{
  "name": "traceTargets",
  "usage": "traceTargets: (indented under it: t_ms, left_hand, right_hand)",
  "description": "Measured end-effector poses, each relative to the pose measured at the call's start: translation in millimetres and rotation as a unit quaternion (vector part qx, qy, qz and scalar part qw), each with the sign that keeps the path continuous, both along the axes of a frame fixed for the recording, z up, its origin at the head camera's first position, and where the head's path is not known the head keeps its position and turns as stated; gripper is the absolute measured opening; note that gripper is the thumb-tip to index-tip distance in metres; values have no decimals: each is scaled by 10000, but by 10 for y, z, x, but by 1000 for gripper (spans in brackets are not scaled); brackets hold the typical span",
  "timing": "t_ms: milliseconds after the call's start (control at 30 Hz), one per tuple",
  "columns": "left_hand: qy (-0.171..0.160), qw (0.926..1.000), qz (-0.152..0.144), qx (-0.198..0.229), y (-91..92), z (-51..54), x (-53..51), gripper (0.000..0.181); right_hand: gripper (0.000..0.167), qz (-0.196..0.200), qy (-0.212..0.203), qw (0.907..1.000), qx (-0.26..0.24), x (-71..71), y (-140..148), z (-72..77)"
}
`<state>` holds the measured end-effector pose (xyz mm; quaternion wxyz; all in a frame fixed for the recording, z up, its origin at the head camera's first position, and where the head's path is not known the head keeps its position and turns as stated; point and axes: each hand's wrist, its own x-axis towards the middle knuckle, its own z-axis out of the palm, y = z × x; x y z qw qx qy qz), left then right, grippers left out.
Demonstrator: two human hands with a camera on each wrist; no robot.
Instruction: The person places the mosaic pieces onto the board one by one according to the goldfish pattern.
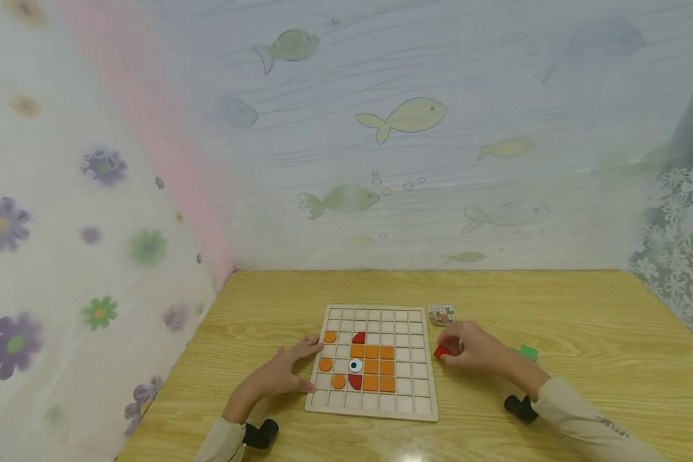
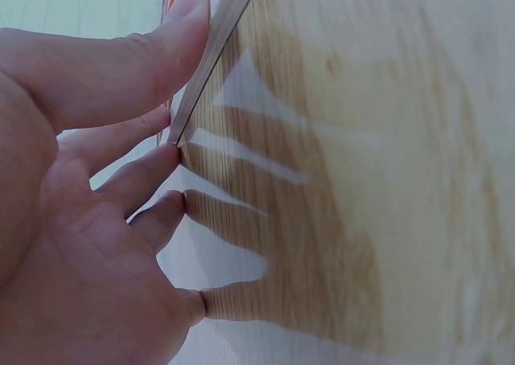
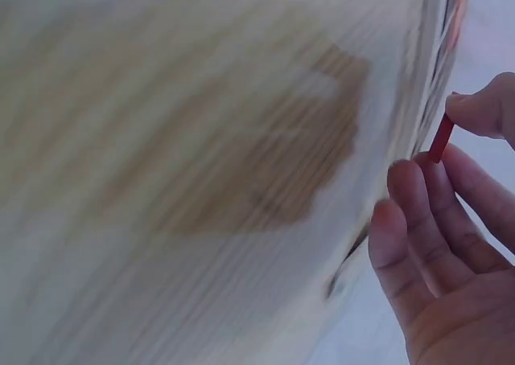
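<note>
A square wooden grid board (image 1: 407,353) lies on the table. Orange square tiles (image 1: 372,367), orange discs (image 1: 337,381), red quarter-round pieces (image 1: 359,337) and a round eye piece (image 1: 355,365) sit in its cells. My left hand (image 1: 280,372) rests at the board's left edge, fingers spread and thumb touching the frame. Just off the right edge, my right hand (image 1: 476,346) pinches a small red piece (image 1: 441,351). In the right wrist view this red piece (image 3: 441,138) shows edge-on between thumb and fingertips, so its full outline is hidden there.
A small picture card (image 1: 442,313) with a grid pattern lies by the board's upper right corner. Green pieces (image 1: 529,351) are on the table behind the right wrist, partly covered by it. Black wrist-worn devices (image 1: 261,434) stick out below both wrists. A fish-patterned curtain (image 1: 404,224) borders the table's back.
</note>
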<state>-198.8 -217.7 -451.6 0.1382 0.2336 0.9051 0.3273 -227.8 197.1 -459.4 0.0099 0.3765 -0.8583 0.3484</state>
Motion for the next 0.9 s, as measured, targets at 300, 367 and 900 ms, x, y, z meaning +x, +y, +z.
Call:
traceTargets:
  t_ms: [300, 367, 900]
  left_hand:
    - [49, 10000, 22, -60, 7, 6, 7, 77]
    - [41, 10000, 24, -45, 10, 9, 6, 77]
    - [-21, 10000, 68, -55, 5, -15, -2, 78]
  right_hand:
    - [11, 642, -419, 9968, -208, 165, -323, 41]
    - [12, 788, -415, 9957, -239, 193, -391, 44]
    - [21, 1137, 92, 9934, 116, 325, -701, 61]
